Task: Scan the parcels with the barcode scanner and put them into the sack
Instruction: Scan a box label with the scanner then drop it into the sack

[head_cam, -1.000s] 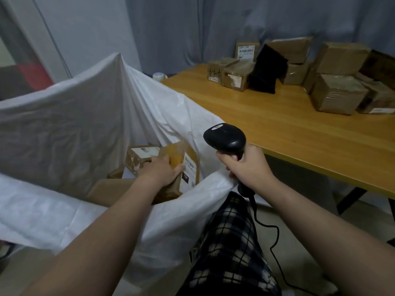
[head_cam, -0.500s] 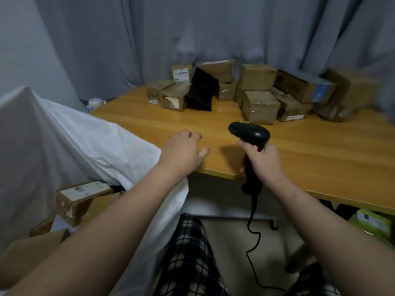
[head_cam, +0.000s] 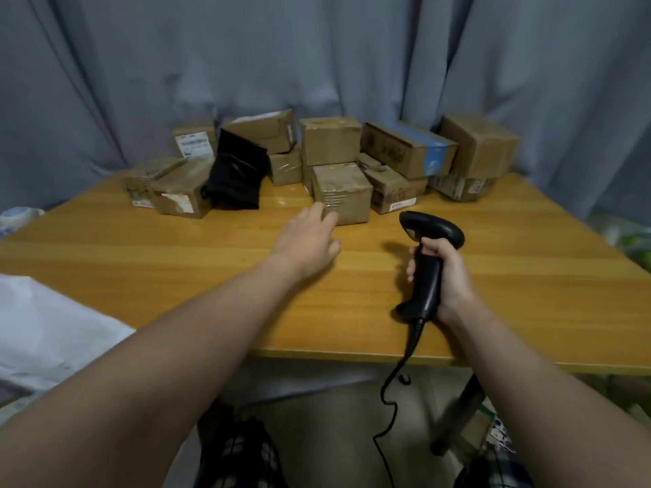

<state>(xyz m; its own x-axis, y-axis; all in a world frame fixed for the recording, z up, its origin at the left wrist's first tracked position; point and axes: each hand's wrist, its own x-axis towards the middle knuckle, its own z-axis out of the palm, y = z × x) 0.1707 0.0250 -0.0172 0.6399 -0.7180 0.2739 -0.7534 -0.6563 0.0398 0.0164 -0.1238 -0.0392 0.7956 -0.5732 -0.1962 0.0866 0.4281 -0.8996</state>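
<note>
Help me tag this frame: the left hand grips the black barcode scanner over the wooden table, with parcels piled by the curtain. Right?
Not quite. The head view shows the right hand gripping the barcode scanner, not the left. The left hand is open and reaches toward the front parcel. The rest stands: the scanner is over the wooden table, with parcels piled by the curtain.

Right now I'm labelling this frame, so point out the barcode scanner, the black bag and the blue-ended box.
barcode scanner [head_cam: 436, 227]: head view, on its head.
black bag [head_cam: 236, 176]: head view, middle of its front.
blue-ended box [head_cam: 438, 158]: head view, on the blue end.
</note>
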